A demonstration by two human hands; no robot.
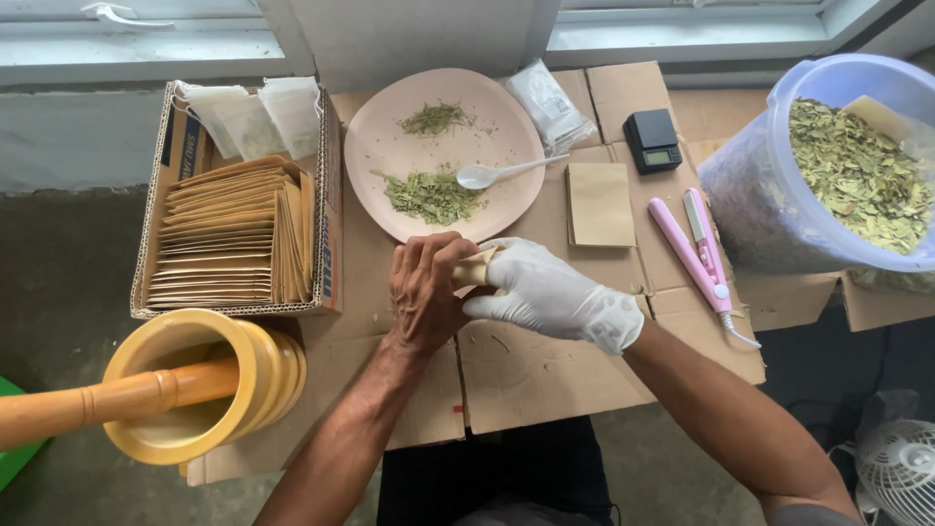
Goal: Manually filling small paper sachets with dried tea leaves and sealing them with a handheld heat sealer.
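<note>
My bare left hand (424, 290) and my white-gloved right hand (550, 292) meet over the flattened cardboard (545, 370) and together grip a small tan paper pouch (475, 268). Most of the pouch is hidden by the fingers. Just beyond my hands lies a pink plate (506, 127) with two small heaps of dried green leaves (431, 195) and a white spoon (502, 173) resting on it.
A cardboard box (156, 195) of stacked tan pouches sits left, with a yellow mortar and wooden pestle (185, 385) in front. Right of the plate lie a flat tan pouch (600, 203), a black scale (653, 141), a pink sealer (696, 248) and a tub of dried leaves (847, 175). A fan (896, 468) stands bottom right.
</note>
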